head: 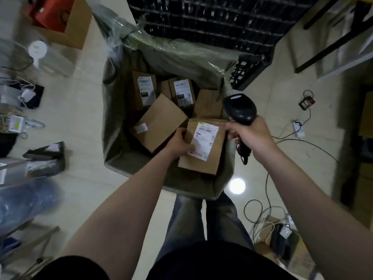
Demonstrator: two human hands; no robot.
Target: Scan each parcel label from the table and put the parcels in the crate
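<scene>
Starting at the left, one asks: what lies in the crate [113, 118]?
The other answers: brown parcels rest inside its grey-green lining, one tilted [159, 122] and two standing behind it with white labels showing [144, 92] [182, 91].
And the left hand [178, 142]?
It grips another parcel [203, 158] by its left edge, thumb on top. That parcel hangs over the crate's near right corner, its label [203, 140] facing up.
What is to the right of it?
A black scanner [240, 110], its head just beyond the parcel's far right corner. The right hand [252, 136] is wrapped round its handle, fingers curled tight, with a cable [266, 188] trailing down to the floor. The two hands sit either side of the parcel, apart.
</scene>
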